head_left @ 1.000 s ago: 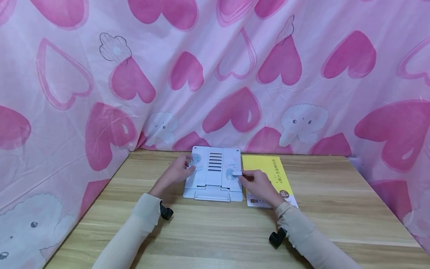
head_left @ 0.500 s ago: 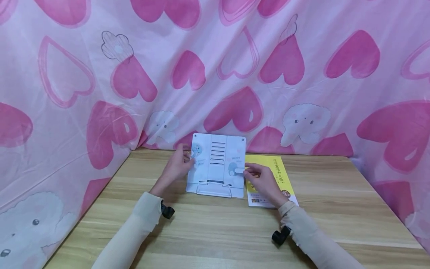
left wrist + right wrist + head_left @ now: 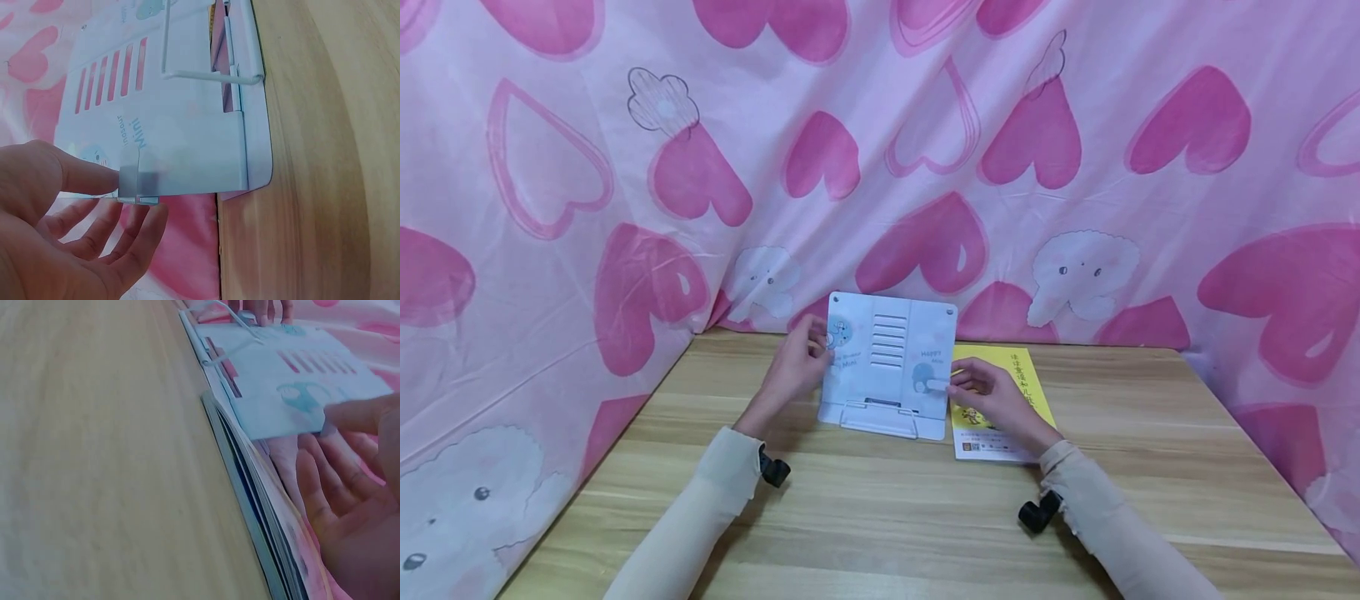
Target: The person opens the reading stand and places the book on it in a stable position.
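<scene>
Fingers of the left hand (image 3: 793, 362) pinch a translucent clip (image 3: 129, 181), those of the right hand (image 3: 996, 400) a pale tab (image 3: 936, 385), on opposite edges of a white slotted rectangular stand (image 3: 889, 383) tilted on the wood-grain table (image 3: 880, 517) beside a yellow-and-white paperback book (image 3: 976, 435).

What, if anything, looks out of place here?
Only the white, slotted, rectangular bookstand looks slightly askew: its lower edge slants against the back edge of the brown wooden table, probably because the left hand and right hand are holding it. Nothing looks spilled.
</scene>
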Demonstrator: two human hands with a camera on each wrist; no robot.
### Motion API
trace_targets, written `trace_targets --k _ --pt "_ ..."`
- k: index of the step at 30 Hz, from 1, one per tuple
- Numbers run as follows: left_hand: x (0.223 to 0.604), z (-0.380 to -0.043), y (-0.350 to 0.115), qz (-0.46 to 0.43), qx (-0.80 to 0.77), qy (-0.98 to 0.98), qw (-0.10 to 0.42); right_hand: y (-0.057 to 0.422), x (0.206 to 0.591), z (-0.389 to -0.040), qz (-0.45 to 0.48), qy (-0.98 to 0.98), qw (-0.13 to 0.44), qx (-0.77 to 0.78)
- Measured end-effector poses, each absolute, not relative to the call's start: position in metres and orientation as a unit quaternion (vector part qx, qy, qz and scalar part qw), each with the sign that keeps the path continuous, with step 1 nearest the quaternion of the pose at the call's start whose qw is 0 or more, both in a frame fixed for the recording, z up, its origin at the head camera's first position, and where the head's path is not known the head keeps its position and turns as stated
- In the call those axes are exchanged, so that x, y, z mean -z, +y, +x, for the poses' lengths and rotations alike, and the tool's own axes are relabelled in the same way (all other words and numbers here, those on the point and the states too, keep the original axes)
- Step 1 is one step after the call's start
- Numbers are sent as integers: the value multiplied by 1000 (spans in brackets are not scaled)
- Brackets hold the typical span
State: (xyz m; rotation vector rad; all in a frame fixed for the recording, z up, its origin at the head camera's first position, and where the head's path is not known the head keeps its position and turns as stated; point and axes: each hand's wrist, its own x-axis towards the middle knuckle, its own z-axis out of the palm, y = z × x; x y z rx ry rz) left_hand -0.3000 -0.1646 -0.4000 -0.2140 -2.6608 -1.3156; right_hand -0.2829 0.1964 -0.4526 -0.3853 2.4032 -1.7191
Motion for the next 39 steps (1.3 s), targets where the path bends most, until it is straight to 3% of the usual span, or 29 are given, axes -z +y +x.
trace_targets --k 24,39 --pt "398 -302 -163 -80 458 -878 114 201 448 -278 -200 780 138 577" --pt "403 -305 -167 -120 451 -869 166 183 451 -270 -281 777 129 549"
